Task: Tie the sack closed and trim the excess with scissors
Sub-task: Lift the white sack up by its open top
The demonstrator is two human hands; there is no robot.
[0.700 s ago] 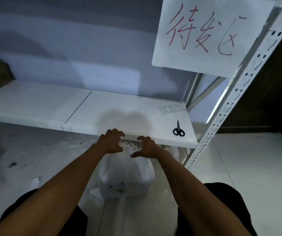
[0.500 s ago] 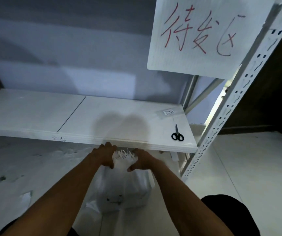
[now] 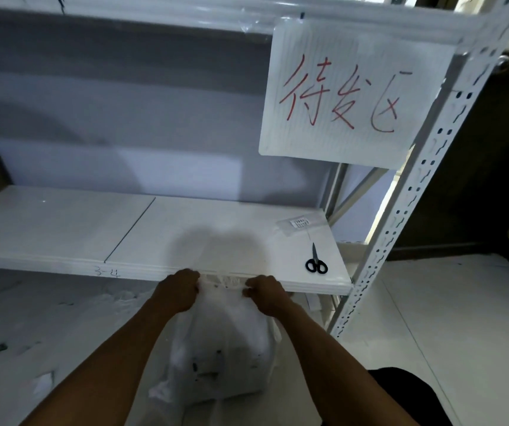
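A white woven sack (image 3: pixel 222 348) stands on the floor just in front of the lower shelf. Its frayed top (image 3: pixel 222 282) is stretched between my two hands. My left hand (image 3: pixel 179 290) grips the left side of the sack's mouth with curled fingers. My right hand (image 3: pixel 265 292) grips the right side the same way. Black-handled scissors (image 3: pixel 316 262) lie shut on the shelf, to the right of my right hand, blades pointing away from me.
The white shelf board (image 3: pixel 93 229) runs across at hand height, its front edge just behind the sack top. A perforated white upright (image 3: pixel 401 204) stands at the right. A sign with red writing (image 3: pixel 348 93) hangs above. A small labelled plastic bag (image 3: pixel 299 224) lies behind the scissors.
My hands have moved apart, drawing the sack's frayed top out sideways between them. The view has tilted upward, showing more of the shelf unit.
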